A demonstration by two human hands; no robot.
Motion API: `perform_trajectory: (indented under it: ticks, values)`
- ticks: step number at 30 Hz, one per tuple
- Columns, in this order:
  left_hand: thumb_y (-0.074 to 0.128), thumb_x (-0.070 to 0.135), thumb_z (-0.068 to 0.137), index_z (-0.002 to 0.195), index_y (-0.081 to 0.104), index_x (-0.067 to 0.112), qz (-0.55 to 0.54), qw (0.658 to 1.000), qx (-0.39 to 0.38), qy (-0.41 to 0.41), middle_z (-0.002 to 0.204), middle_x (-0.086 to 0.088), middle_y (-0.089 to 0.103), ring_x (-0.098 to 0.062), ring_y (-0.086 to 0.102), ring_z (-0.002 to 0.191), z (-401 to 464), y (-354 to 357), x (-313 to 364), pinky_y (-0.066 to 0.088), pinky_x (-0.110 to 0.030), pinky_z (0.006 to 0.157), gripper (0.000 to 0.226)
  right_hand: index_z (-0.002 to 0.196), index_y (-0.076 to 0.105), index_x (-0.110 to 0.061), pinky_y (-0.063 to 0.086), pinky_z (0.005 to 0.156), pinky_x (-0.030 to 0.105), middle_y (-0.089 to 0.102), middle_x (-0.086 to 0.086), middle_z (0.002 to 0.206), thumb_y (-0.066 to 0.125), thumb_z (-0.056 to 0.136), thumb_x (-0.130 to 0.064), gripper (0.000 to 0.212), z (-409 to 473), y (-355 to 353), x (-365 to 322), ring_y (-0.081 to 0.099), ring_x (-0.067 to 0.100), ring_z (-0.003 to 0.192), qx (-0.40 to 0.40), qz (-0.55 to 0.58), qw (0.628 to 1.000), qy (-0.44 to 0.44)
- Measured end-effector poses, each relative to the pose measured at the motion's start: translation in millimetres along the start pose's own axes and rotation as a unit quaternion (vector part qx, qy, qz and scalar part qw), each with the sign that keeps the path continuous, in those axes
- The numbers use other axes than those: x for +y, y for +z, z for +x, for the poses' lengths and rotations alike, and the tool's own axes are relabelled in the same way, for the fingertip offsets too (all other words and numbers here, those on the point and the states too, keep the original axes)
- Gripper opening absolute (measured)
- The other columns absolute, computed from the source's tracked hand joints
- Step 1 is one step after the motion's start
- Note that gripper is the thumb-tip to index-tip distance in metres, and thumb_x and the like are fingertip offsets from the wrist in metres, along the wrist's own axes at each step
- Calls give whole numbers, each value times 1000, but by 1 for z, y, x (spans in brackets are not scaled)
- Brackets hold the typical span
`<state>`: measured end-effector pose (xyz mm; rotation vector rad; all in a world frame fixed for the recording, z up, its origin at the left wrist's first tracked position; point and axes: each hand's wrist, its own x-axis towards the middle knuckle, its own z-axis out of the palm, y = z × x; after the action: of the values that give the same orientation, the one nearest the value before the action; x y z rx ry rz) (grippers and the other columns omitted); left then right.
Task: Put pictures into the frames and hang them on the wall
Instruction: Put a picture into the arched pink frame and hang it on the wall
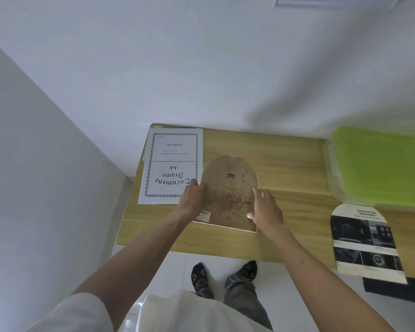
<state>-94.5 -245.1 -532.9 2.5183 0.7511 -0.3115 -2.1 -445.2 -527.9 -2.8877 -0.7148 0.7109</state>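
An arch-shaped picture frame (229,195) lies face down on the wooden table (285,164), its stained brown backing board and a small metal hanger showing. My left hand (192,197) holds the frame's left edge, fingers curled over the board. My right hand (265,208) grips the right edge, index finger stretched along it and thumb on the board. A white "Document Frame A4" sheet (171,164) lies to the left of the frame. An arch-cut picture with dark car-interior photos (364,240) lies at the table's right front.
A clear plastic box with a green lid (379,164) stands at the back right of the table. White walls close in behind and on the left. A framed thing (333,1) hangs high on the wall. My socked feet stand on the white tiled floor.
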Motion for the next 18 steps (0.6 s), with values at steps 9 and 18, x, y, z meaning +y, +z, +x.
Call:
perform_trajectory:
  ticks: [9, 18]
  values:
    - [94, 23, 57, 150, -20, 2, 274, 932, -180, 155, 158, -13, -28, -25, -18, 149, 69, -9, 9, 0, -37, 123, 148, 147, -36, -13, -4, 123, 50, -42, 14, 153, 95, 56, -37, 161, 71, -28, -16, -30, 32, 146, -156, -196, 959, -132]
    - [94, 25, 55, 153, -18, 12, 223, 933, -242, 146, 159, 0, -30, -16, -15, 149, 74, -24, 14, 29, -43, 114, 150, 150, -32, -18, 9, 123, 53, -40, 9, 155, 92, 48, -56, 165, 96, -29, -8, -27, 26, 148, -187, -193, 948, -170]
